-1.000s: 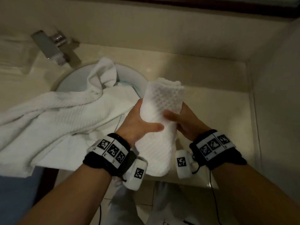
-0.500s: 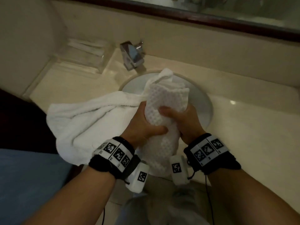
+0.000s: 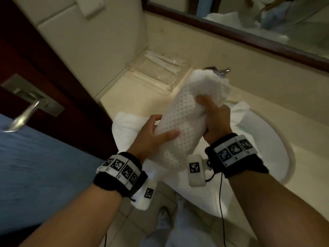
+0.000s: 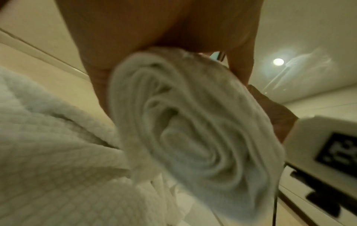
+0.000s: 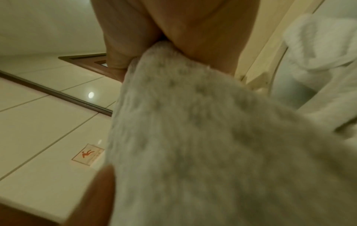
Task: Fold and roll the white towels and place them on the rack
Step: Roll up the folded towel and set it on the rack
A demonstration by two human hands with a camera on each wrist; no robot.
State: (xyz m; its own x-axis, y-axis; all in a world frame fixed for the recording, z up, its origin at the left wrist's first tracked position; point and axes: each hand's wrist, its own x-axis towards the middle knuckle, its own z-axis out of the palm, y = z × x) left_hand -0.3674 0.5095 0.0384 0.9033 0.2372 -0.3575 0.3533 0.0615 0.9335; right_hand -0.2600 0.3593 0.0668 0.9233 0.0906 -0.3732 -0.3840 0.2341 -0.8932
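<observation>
Holding the white waffle-weave rolled towel (image 3: 185, 122) above the beige vanity counter's (image 3: 124, 97) front edge: left hand (image 3: 151, 138) cups it, right hand (image 3: 213, 118) pinches the top. Advice: keep the spiral squeezed tight while carrying.

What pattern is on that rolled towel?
White, with a waffle-like grid texture on the rolled towel; clearest in the head view.

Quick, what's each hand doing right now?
Left hand: grips the rolled towel near its lower end.
Right hand: grips the same rolled towel, higher up.
</observation>
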